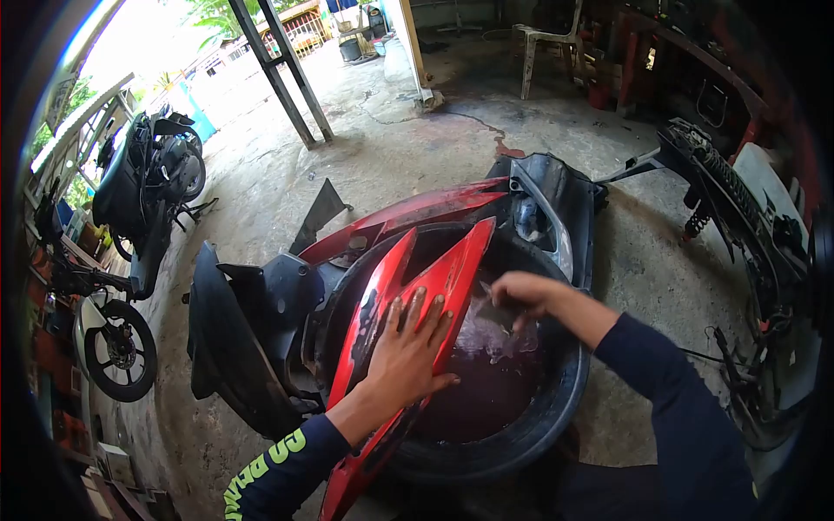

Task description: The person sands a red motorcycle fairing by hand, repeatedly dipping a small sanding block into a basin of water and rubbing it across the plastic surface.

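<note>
A red motorcycle fairing panel (pixel 465 260) with scuffed dark and pale patches slants across a large black tub (pixel 569 391). My left hand (pixel 408 347) lies flat on it with fingers spread. Over the tub, to the right of the panel, is my right hand (pixel 526 295). Its fingers are curled closed, around something small and greyish that I cannot make out. Below it, the dark, purplish water (pixel 486 391) in the tub is splashed and rippling. The lower end of the panel runs past my left forearm.
Around the tub lie another red panel (pixel 408 208), a black fairing part (pixel 234 339) and a dark grey plastic part (pixel 569 191). Motorcycles (pixel 148 191) stand at left. A stripped motorcycle frame (pixel 721 191) is at right. Beyond are a metal post (pixel 282 78) and a plastic chair (pixel 547 39).
</note>
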Demonstrator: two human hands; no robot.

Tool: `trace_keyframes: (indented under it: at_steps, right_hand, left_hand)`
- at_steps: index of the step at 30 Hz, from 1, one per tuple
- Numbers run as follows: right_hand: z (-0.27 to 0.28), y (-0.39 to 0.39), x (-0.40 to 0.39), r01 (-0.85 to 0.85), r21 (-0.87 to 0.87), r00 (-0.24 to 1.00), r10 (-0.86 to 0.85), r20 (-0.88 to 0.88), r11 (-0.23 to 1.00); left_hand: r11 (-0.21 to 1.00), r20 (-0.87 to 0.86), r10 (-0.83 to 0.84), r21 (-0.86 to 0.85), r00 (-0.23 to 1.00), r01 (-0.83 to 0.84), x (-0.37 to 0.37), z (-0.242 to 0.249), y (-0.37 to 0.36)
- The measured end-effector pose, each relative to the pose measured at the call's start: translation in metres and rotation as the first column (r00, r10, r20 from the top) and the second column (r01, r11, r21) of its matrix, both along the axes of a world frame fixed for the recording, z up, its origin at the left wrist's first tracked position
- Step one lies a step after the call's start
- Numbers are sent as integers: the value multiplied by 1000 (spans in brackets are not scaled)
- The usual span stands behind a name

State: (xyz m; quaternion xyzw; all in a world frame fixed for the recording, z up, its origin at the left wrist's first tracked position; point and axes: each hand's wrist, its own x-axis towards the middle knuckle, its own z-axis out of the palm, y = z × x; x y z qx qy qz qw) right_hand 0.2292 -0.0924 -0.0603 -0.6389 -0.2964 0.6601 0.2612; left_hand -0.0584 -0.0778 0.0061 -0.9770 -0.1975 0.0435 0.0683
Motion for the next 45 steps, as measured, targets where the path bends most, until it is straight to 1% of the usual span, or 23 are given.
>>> trace_keyframes:
  at_steps: [1, 3, 5, 6, 7, 8, 9, 10, 12, 19, 21, 22, 28, 29, 31, 32, 34, 36, 40, 41, 42, 43, 45]
  right_hand:
    - [41, 1, -4, -84, 92, 995, 89, -51, 992]
    - [103, 8, -23, -238, 334, 969, 201, 141, 912]
    - [139, 24, -46, -514, 525, 839, 272, 471, 678]
    - [149, 26, -58, -512, 528, 841, 270, 469, 677]
    - [157, 29, -67, -577, 608, 786, 168, 595, 545]
    - [165, 30, -74, -647, 650, 721, 41, 692, 398]
    - [171, 32, -79, -646, 651, 721, 38, 692, 398]
    - [177, 33, -83, -659, 614, 692, 29, 722, 434]
    - [185, 34, -87, -659, 561, 652, 9, 758, 501]
    - [181, 44, -75, -623, 567, 659, -29, 751, 539]
    - [175, 48, -69, -637, 554, 586, -132, 800, 536]
    - [170, 51, -64, -633, 557, 588, -135, 798, 538]
    - [147, 54, -34, -573, 627, 659, -158, 735, 529]
    - [145, 55, -30, -548, 626, 673, -151, 724, 555]
    - [139, 56, -24, -524, 623, 685, -148, 714, 581]
    - [135, 55, -21, -489, 652, 701, -184, 689, 579]
    - [128, 53, -14, -454, 681, 717, -219, 662, 574]
    - [120, 51, -6, -366, 719, 734, -291, 613, 591]
    - [105, 52, 10, -346, 682, 719, -285, 634, 645]
    - [101, 48, 10, -55, 704, 902, -268, 340, 708]
    - [100, 45, 10, 219, 612, 961, -277, 0, 760]
    - [97, 43, 12, 214, 615, 962, -273, 3, 759]
    - [94, 39, 16, 407, 434, 897, -263, -356, 803]
  left_hand:
    - [1000, -22, -3, -9, 1000, 3, 4, -1, 1]
    - [1000, -13, -30, 0, 999, 30, 14, -9, 10]
    - [992, -15, -63, -111, 998, 61, 24, -7, 16]
    - [995, 82, -50, -87, 995, 57, 29, -5, 14]
    - [995, 80, -53, -83, 995, 59, 32, -7, 16]
    - [991, 65, -18, -131, 998, 27, 36, -13, 19]
    - [983, 48, 17, -182, 999, -8, 39, -13, 20]
    - [979, 74, 7, -202, 997, 8, 41, -12, 23]
    - [983, 58, 15, -184, 998, -4, 48, -11, 26]
    - [995, 80, -9, -97, 997, 17, 71, -14, 42]
    - [996, 81, -14, -86, 997, 21, 70, -12, 41]
    - [995, 67, -17, -101, 998, 24, 65, -8, 39]
    - [993, 24, -20, -116, 1000, 23, 55, 0, 33]
    - [993, 26, -19, -114, 999, 22, 62, 0, 37]
    - [987, -46, 37, -158, 998, -44, 80, 2, 45]
    - [989, 2, 32, -141, 999, -31, 87, -2, 50]
    - [986, 22, 43, -160, 999, -39, 101, -2, 60]
    - [983, 42, 58, -174, 997, -50, 112, -5, 68]
    - [990, 88, 42, -137, 995, -30, 111, -11, 68]
    - [991, 89, 43, -133, 995, -31, 106, -10, 66]
    - [989, 66, 41, -146, 997, -31, 101, -4, 62]
    - [987, 43, 40, -160, 998, -33, 95, -1, 57]
    - [991, 70, 14, -132, 997, -5, 80, 3, 54]
